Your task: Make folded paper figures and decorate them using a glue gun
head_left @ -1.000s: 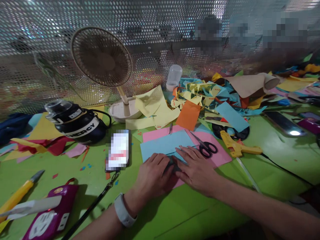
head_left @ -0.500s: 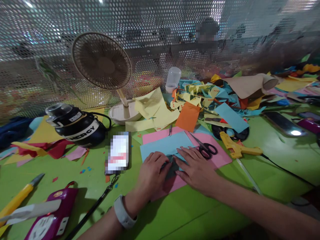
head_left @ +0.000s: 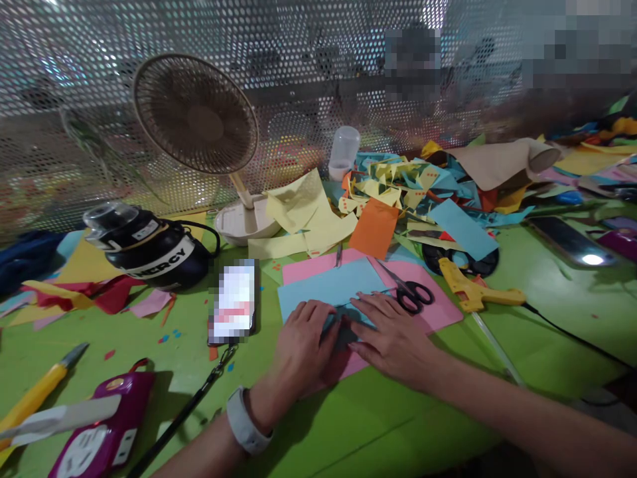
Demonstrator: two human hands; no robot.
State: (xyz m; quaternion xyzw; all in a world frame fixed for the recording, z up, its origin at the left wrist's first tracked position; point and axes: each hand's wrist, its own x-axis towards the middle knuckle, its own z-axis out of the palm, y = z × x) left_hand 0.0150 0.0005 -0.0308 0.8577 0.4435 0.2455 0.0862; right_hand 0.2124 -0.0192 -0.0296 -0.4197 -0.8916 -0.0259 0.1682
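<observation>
A light blue paper (head_left: pixel 328 282) lies on a pink sheet (head_left: pixel 440 302) in the middle of the green table. My left hand (head_left: pixel 306 345), with a grey band at the wrist, rests on the blue paper's near part, its fingers curled together and their tips partly hidden. Beside it my right hand (head_left: pixel 393 338) lies on the paper with its fingers spread, pressing down on a blue piece between the hands. Black-handled scissors (head_left: pixel 414 295) are on the pink sheet just past my right hand. An orange paper (head_left: pixel 374 228) lies behind the sheet.
A fan (head_left: pixel 199 119), a black bottle (head_left: pixel 154 252) and a lit phone (head_left: pixel 233 302) stand or lie to the left. Nearer are a purple device (head_left: pixel 112 421) and a yellow cutter (head_left: pixel 37 395). A yellow glue gun (head_left: pixel 475 289) lies right, with paper scraps (head_left: pixel 398 189) behind.
The view has shifted slightly. My left fingers have drawn a little closer over the blue paper; my right hand stays nearly in place.
</observation>
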